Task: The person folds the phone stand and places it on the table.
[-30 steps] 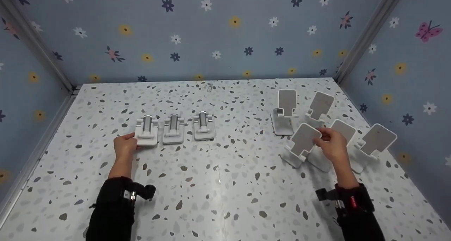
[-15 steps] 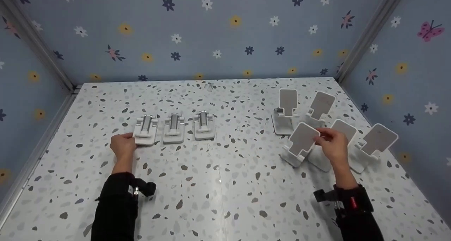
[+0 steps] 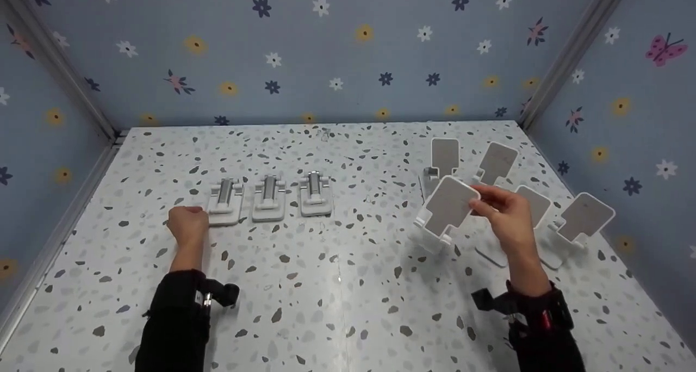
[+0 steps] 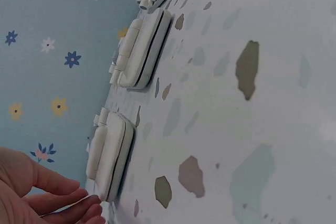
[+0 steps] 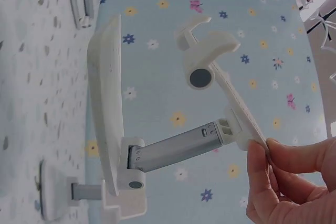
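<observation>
My right hand point(image 3: 505, 214) pinches the edge of a white phone stand's grey-padded plate between thumb and fingers. That unfolded phone stand point(image 3: 448, 206) hangs above the table; the right wrist view shows its silver arm point(image 5: 178, 148) and its base point(image 5: 105, 103) apart from the tabletop. On the left, my left hand point(image 3: 188, 225) rests beside the leftmost folded phone stand point(image 3: 225, 203). The left wrist view has the fingertips point(image 4: 90, 201) at that stand's corner, loosely bent and not round it. A middle folded stand point(image 3: 268, 198) and a right folded stand point(image 3: 315, 194) continue the row.
Several more unfolded phone stands stand at the right: one at the back point(image 3: 445, 157), one behind my right hand point(image 3: 497, 162), one partly hidden by it point(image 3: 534, 204), and one far right point(image 3: 584, 217). Flower-patterned walls point(image 3: 348, 51) border the speckled table point(image 3: 337, 296).
My right hand has lifted its phone stand off the table and moved it left. The leftmost folded stand shifted slightly and turned a little; my left hand drew slightly left.
</observation>
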The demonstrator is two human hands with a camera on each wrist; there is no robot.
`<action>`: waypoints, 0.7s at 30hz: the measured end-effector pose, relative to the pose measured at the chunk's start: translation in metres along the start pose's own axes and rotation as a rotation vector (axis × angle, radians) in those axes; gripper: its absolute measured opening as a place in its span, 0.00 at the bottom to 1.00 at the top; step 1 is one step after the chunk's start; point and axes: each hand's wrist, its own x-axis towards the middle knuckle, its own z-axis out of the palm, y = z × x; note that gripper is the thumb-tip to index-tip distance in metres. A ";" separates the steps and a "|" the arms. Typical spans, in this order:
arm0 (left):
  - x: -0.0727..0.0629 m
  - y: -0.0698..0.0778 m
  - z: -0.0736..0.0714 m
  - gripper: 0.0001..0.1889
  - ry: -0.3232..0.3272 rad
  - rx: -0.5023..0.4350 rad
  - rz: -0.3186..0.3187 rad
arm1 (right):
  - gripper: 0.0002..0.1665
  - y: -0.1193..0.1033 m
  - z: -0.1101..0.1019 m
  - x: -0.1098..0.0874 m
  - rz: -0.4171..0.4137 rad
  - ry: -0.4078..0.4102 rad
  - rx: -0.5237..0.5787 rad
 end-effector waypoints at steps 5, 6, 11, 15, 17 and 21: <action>-0.023 0.021 0.008 0.17 -0.065 -0.083 0.091 | 0.14 -0.023 0.014 -0.006 -0.053 -0.051 0.139; -0.029 0.027 0.012 0.17 -0.100 -0.102 0.114 | 0.14 -0.027 0.016 -0.007 -0.069 -0.067 0.164; -0.069 0.049 0.040 0.18 -0.372 -0.224 0.198 | 0.12 -0.036 0.029 -0.008 -0.171 -0.161 0.281; -0.106 0.060 0.067 0.19 -0.589 -0.290 0.209 | 0.11 -0.037 0.039 -0.009 -0.188 -0.198 0.288; -0.122 0.063 0.078 0.20 -0.673 -0.310 0.211 | 0.12 -0.037 0.044 -0.010 -0.178 -0.203 0.273; -0.146 0.067 0.092 0.21 -0.841 -0.400 0.197 | 0.13 -0.034 0.054 -0.012 -0.154 -0.222 0.259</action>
